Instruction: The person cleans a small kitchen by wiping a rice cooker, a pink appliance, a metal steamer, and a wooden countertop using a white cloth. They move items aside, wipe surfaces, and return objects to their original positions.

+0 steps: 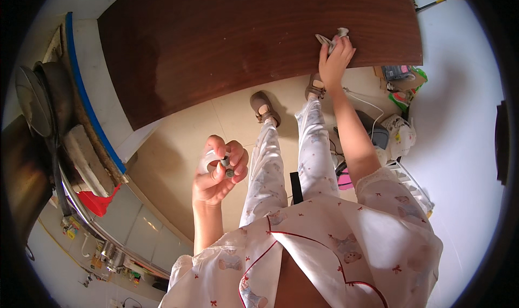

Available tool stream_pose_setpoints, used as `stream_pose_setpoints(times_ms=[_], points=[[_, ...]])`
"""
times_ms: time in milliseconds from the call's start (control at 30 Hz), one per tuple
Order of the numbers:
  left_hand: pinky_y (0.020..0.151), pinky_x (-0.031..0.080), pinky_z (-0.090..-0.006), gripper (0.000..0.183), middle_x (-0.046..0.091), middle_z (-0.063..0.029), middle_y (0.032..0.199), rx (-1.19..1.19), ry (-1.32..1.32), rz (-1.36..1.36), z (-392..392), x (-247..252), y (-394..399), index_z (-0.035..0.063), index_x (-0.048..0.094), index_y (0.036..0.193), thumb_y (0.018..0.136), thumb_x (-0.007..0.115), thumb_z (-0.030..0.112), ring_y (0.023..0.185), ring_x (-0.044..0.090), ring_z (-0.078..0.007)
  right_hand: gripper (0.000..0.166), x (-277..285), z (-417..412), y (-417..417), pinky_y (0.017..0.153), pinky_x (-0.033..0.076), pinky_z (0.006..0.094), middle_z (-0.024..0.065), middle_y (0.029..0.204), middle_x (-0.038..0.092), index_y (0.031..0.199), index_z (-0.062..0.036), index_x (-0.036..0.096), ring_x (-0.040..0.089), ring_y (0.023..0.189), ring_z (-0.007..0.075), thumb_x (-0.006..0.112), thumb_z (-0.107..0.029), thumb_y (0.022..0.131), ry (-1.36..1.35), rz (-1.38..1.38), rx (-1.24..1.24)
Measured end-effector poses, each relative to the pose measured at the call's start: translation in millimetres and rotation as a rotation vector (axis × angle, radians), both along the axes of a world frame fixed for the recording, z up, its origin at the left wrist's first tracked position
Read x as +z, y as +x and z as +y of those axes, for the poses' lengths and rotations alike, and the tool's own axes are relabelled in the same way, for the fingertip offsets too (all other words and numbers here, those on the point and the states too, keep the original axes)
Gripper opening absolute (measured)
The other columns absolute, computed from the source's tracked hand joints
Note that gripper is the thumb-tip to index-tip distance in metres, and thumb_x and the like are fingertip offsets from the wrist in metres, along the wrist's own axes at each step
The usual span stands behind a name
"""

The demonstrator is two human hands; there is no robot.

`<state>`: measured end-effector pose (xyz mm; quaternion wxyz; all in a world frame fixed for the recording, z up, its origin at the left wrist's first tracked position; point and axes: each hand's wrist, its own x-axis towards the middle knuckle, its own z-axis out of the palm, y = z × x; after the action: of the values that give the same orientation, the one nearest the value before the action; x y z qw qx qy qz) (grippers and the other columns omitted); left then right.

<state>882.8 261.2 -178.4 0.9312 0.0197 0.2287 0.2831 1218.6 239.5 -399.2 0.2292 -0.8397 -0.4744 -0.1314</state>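
Note:
My left hand [209, 188] is raised over the tiled floor with its fingers curled. It grips small grey cylindrical pieces [230, 173] and a pale, ring-like item [207, 158]; their exact kind cannot be made out. On the dark brown wooden tabletop [243, 36], near the front right edge, my right hand [338, 62] presses a crumpled whitish tissue or cloth [343, 32]. Tiny white specks dot the wood, and a darker, damp-looking patch [142, 77] spreads over its left part.
To the left, a pan with a glass lid [34, 101] rests by a blue-edged counter [91, 93], above a red plastic item [99, 200]. Under the table's right end are a cardboard box [407, 83], a white cable [379, 117], a plastic bag [399, 133] and a white rack [413, 186].

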Motion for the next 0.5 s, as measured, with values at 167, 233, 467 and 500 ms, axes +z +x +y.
stream_pose_setpoints(times_ms=[167,233,467,500], points=[[0.054,0.041,-0.0212,0.027,0.042,-0.0039,0.082,0.019,0.005,0.01,-2,0,-6,0.0125,0.047,0.093,0.079,0.069,0.007,0.073,0.042,-0.0147,0.056,-11,-37,-16,0.109,0.019,0.0488,0.024,0.142,0.029,0.137,0.0047,0.027,0.023,0.133,0.0395,0.045,-0.013,0.087,-0.198,0.157,0.118],[0.054,0.041,-0.0212,0.027,0.042,-0.0037,0.083,0.02,0.01,0.003,-2,0,-6,0.0126,0.047,0.093,0.079,0.069,0.007,0.073,0.042,-0.0146,0.057,-7,-28,-26,0.11,0.017,0.0484,0.0233,0.142,0.028,0.138,0.0046,0.026,0.022,0.134,0.0386,0.044,-0.011,0.086,-0.222,0.131,0.05],[0.054,0.041,-0.0214,0.027,0.043,-0.0036,0.083,0.023,0.027,0.011,-4,1,2,0.0129,0.046,0.092,0.079,0.069,0.007,0.073,0.043,-0.0143,0.05,-2,88,-188,0.108,0.023,0.0492,0.0148,0.141,0.035,0.134,-0.0114,0.041,0.027,0.134,0.0332,0.052,-0.027,0.087,-0.211,0.119,0.466],[0.054,0.041,-0.0214,0.027,0.043,-0.0036,0.082,0.013,0.039,0.008,-3,4,7,0.0129,0.046,0.092,0.079,0.07,0.007,0.073,0.043,-0.0143,0.045,-13,94,-202,0.109,0.025,0.0457,0.0121,0.138,0.041,0.131,-0.0114,0.045,0.032,0.132,0.0298,0.05,-0.022,0.088,-0.211,0.018,0.53]])
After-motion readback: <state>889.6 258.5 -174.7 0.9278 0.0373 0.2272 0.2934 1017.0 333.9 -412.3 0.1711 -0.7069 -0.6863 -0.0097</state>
